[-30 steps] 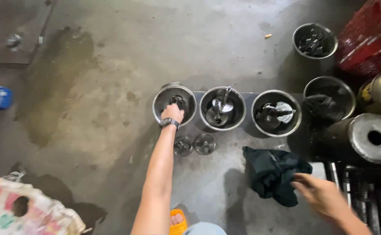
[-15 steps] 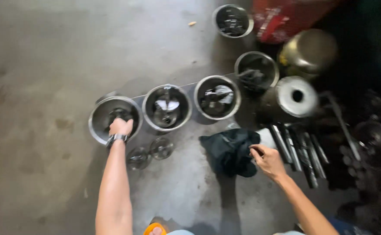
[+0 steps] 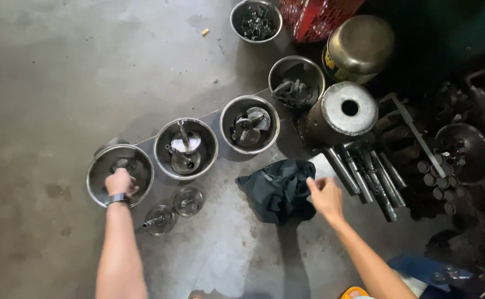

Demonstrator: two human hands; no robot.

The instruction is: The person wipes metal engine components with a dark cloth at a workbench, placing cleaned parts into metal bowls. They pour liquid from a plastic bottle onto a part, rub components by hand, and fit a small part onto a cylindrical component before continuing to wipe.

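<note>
My left hand [image 3: 119, 181], with a dark band on its wrist, reaches down into the leftmost steel bowl [image 3: 94, 178]. Its fingers curl under, so what they hold is hidden. My right hand [image 3: 326, 195] is at the right edge of a crumpled dark cloth [image 3: 275, 191] on the concrete floor, fingers curled and pinching the fabric. Two small valve-like metal parts [image 3: 188, 200] [image 3: 159, 220] lie on the floor just in front of the bowls, between my arms.
More steel bowls of greasy parts run diagonally: one [image 3: 186, 148], one [image 3: 249, 124], one [image 3: 296, 80], one at the top [image 3: 256, 19]. A metal cylinder [image 3: 343, 113], a brass-coloured pot [image 3: 359, 44], a red basket [image 3: 314, 16], several steel rods [image 3: 364, 174] and a bowl [image 3: 466, 152] crowd the right.
My right hand has come from the lower right up to the dark cloth's edge. My left hand stays in the leftmost bowl. The view has swung towards the right.
</note>
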